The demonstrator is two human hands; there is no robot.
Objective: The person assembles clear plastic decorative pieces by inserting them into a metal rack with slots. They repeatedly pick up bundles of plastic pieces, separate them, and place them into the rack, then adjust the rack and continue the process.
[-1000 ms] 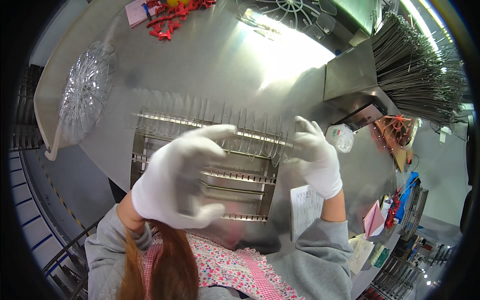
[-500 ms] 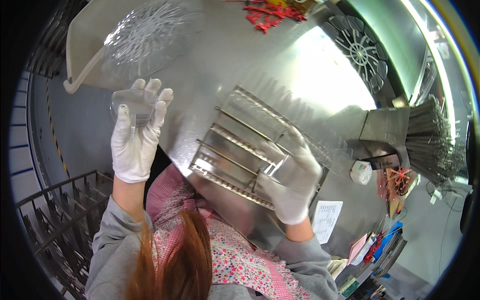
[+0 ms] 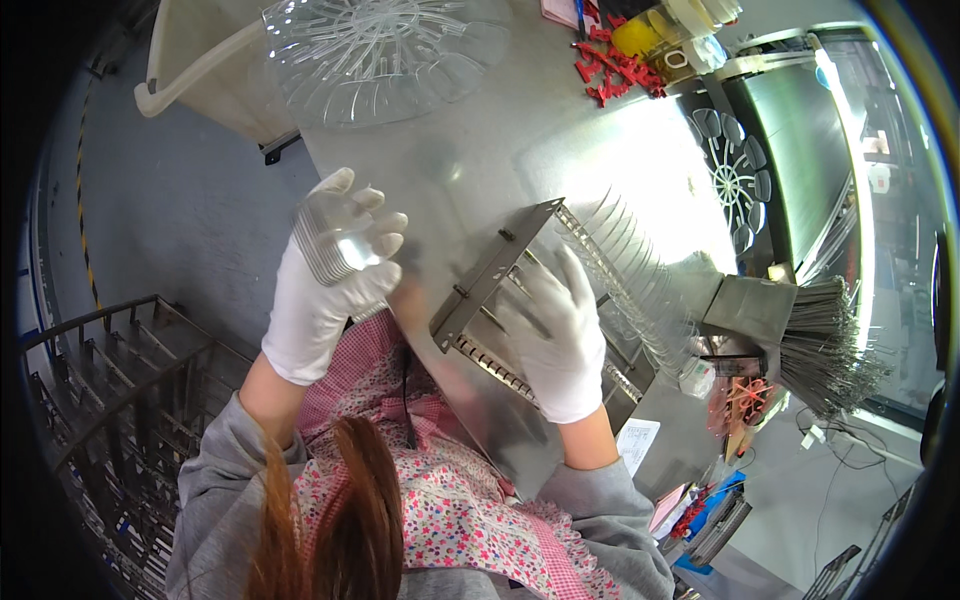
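Observation:
My left hand (image 3: 308,320), in a white glove, is raised left of the metal table and closed around a stack of thin, clear plastic lenses (image 3: 328,243). Its thumb and fingers press on the stack's edges. Over the slotted metal rack (image 3: 497,280) is my right hand (image 3: 555,345), also gloved, with its fingers spread and slightly blurred. No lens shows in it, though its palm side is hidden. Several clear lenses (image 3: 625,245) stand in a row along the rack's far rail. My right hand covers the middle of the rack.
Clear moulded lens clusters (image 3: 390,60) lie at the far left beside a pale bin (image 3: 215,75). Red plastic pieces (image 3: 610,70) and a yellow-filled bottle (image 3: 640,38) sit at the back. A bundle of thin rods (image 3: 835,340) is at right; a dark metal rack (image 3: 170,370) stands lower left.
The left hand has turned, so the stack shows edge-on. My right hand has opened out over the rack, where its fingers were bent before. The view has shifted, and the rack's end plate now shows.

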